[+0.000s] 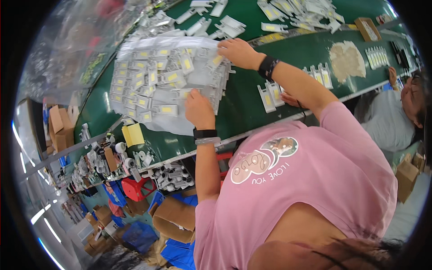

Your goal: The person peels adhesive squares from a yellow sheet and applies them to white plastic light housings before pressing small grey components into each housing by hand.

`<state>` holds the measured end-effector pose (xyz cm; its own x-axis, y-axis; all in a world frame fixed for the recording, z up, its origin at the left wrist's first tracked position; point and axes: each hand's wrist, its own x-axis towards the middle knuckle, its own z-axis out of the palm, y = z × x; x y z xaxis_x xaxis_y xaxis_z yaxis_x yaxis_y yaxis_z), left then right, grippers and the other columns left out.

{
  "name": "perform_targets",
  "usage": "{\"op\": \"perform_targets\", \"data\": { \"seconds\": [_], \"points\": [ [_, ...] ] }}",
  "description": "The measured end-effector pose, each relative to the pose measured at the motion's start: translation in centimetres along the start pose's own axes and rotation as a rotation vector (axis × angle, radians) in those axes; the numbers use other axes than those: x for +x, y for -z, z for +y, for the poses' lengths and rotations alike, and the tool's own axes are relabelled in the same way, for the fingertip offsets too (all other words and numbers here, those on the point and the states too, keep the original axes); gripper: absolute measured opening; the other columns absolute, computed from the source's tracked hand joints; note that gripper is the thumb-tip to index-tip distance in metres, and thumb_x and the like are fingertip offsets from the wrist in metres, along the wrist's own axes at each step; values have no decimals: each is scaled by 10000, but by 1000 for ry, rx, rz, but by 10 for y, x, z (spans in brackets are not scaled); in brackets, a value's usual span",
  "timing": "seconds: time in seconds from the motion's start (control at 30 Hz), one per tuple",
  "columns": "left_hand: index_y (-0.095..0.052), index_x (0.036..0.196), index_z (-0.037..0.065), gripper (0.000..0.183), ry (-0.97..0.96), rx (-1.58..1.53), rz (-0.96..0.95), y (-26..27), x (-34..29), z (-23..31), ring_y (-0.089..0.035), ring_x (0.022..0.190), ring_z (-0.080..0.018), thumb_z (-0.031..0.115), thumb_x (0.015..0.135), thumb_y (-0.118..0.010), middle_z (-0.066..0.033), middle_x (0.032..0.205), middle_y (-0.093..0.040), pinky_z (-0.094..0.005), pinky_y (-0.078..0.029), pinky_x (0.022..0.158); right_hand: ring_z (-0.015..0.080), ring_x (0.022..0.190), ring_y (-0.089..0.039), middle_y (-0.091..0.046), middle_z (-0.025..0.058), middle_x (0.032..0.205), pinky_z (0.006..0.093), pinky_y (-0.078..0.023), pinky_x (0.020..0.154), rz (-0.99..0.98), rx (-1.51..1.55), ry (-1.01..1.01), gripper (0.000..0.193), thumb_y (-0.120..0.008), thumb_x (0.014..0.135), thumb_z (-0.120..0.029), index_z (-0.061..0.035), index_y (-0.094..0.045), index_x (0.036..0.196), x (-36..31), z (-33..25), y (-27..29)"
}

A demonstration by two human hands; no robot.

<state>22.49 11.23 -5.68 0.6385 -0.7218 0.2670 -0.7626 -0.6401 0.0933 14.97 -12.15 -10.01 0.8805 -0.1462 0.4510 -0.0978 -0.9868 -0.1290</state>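
Many small white light modules with yellow strips [166, 110] lie in loose rows and heaps on a white plastic sheet [168, 126]. My left hand [199, 109] is at the sheet's near right part, its fingers closed at the end of one light module [182, 93]. Farther off, at the right of the pile, my right hand [240, 53] has its thumb and fingers bent together on another light module [215, 61]. The fingertips partly cover both pieces.
More modules [230, 27] are heaped along the far side of the green table [288, 51]. Several stand in a row [272, 96] to the right, beside another person's hand [292, 100]. A yellow notepad [133, 135] lies at the near left edge. Clear plastic film [67, 58] hangs at left.
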Motion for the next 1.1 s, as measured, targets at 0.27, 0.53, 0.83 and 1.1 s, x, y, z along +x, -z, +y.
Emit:
{"op": "perform_targets", "data": {
  "seconds": [0.27, 0.53, 0.83, 1.1],
  "points": [
    [-555, 938, 80, 151, -163, -62, -96, 31, -13, 11, -596, 822, -300, 93, 801, -618, -91, 890, -578, -415, -496, 635, 239, 882, -590, -573, 65, 913, 368, -475, 777, -43, 30, 46, 111, -616, 788, -140, -91, -571, 876, 2, 0, 6],
    [-561, 890, 96, 139, -577, -331, -238, 6, -74, 28, -585, 744, -226, 98, 762, -615, -52, 819, -535, -346, -495, 573, 285, 828, -616, -588, 103, 865, 397, -493, 709, -143, 208, -282, 149, -633, 791, -177, -84, -573, 891, -24, -20, 9],
    [-572, 874, 104, 92, -593, -233, -434, -47, -105, 20, -587, 821, -235, 135, 788, -563, -50, 832, -545, -365, -516, 634, 309, 873, -611, -587, 103, 906, 414, -498, 723, -153, 377, -390, 220, -675, 768, -207, -88, -581, 928, -28, -33, 9],
    [-594, 934, 76, 160, -435, -403, -409, -36, -88, 25, -576, 898, -273, 144, 793, -629, -63, 915, -578, -397, -501, 715, 312, 883, -622, -570, 126, 1000, 424, -493, 720, -253, 205, -568, 250, -620, 753, -126, -99, -578, 998, -55, -19, -3]
  ]
}}
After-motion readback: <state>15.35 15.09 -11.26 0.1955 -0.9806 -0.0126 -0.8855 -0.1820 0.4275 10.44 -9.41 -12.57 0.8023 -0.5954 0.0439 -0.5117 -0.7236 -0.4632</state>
